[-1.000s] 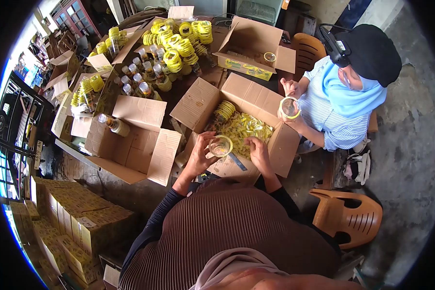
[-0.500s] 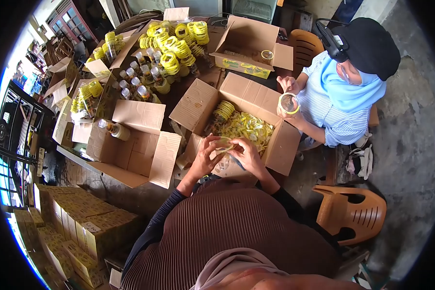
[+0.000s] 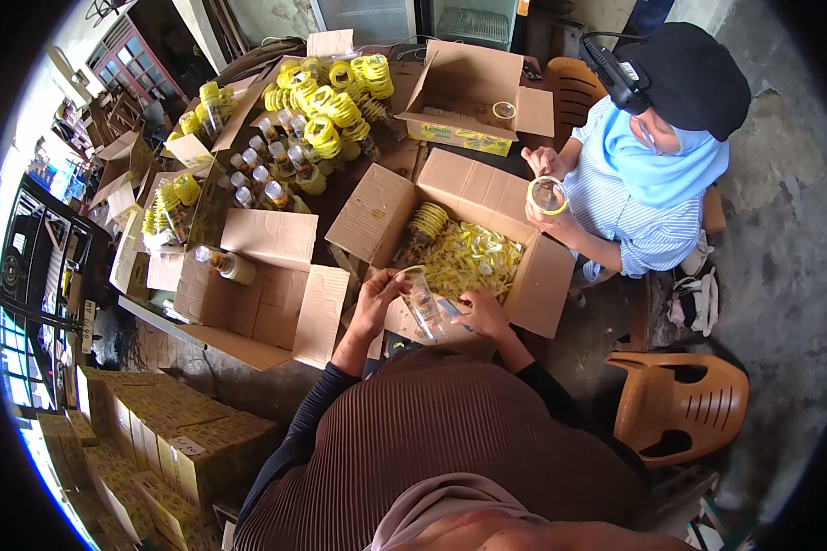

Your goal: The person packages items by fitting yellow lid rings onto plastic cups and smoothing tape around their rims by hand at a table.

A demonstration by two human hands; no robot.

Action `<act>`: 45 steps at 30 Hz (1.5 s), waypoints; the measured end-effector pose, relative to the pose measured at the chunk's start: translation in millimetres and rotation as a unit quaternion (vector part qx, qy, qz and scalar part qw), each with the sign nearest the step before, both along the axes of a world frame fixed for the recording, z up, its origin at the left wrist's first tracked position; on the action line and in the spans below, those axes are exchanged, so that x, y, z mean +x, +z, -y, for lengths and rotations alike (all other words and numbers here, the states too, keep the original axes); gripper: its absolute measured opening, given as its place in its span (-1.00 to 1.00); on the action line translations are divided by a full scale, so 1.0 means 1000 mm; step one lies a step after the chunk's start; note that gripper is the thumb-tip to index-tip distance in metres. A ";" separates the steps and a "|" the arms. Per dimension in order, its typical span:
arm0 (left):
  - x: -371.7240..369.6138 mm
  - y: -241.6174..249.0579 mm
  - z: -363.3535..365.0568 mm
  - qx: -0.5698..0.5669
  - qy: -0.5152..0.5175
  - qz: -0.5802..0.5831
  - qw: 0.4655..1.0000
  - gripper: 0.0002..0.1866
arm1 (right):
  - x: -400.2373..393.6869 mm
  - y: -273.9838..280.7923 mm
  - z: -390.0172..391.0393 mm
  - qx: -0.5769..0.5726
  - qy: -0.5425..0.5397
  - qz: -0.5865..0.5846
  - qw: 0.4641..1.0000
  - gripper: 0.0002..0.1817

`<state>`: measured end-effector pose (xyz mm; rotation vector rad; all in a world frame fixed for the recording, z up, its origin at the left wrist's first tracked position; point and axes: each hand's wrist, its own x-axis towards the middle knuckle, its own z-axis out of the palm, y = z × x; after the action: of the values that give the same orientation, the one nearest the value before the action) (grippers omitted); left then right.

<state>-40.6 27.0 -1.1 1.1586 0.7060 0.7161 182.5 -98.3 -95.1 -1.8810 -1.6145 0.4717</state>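
Observation:
My left hand [image 3: 377, 301] pinches the rim of a clear plastic cup [image 3: 423, 305], which hangs tilted with its base toward me. Beside it, my right hand [image 3: 483, 314] is closed around a slim blue-grey tool [image 3: 454, 311], whose exact kind is hard to make out. Both hands are over the near side of an open cardboard box [image 3: 544, 286]. Inside that box lie a heap of yellow and clear plastic scraps [image 3: 476, 257] and a stack of yellow-rimmed cups [image 3: 425, 225].
An open carton [image 3: 317, 308] at left has a bottle [image 3: 230, 264] lying across its edge. Behind stand capped bottles [image 3: 276, 188] and yellow-rimmed cup stacks [image 3: 335, 101]. At right a co-worker [image 3: 652, 174] holds a cup [image 3: 548, 195]. An orange chair [image 3: 698, 399] stands nearby.
My right hand has left the cup's rim, moved slightly right and down, and now grips the blue-grey tool. The cup has tipped to show its side, held by my left hand alone.

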 end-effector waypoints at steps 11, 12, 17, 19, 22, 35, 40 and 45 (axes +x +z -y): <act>0.002 -0.001 0.006 -0.017 0.006 -0.029 0.999 -0.74 | 0.002 0.029 -0.007 0.010 -0.077 -0.064 0.995 -0.85; 0.003 0.001 0.007 0.001 0.014 -0.051 0.999 -0.74 | 0.000 0.042 -0.009 0.057 -0.116 -0.077 0.989 -0.88; 0.012 0.011 0.016 0.187 0.040 -0.178 0.965 -0.76 | -0.014 0.091 -0.012 0.179 -0.095 -0.097 0.975 -0.86; 0.017 0.018 0.022 0.267 0.052 -0.235 0.933 -0.77 | -0.019 0.103 -0.012 0.171 -0.084 -0.120 0.974 -0.85; 0.022 0.023 0.032 0.395 0.087 -0.259 0.877 -0.83 | -0.028 0.111 -0.014 0.290 -0.101 -0.090 0.947 -0.86; 0.037 0.038 0.051 0.475 0.104 -0.299 0.821 -0.88 | -0.035 0.106 -0.005 0.310 -0.038 0.064 0.948 -0.80; 0.043 0.043 0.059 0.472 0.091 -0.304 0.823 -0.85 | -0.032 0.106 -0.010 0.295 -0.053 0.051 0.953 -0.83; 0.044 0.039 0.054 0.449 0.095 -0.306 0.834 -0.81 | -0.030 0.103 -0.017 0.307 -0.113 -0.054 0.943 -0.86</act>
<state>3.6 -26.5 38.1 2.2740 1.0722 0.8824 152.0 -81.1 7.7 -1.4995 -1.2568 -0.0357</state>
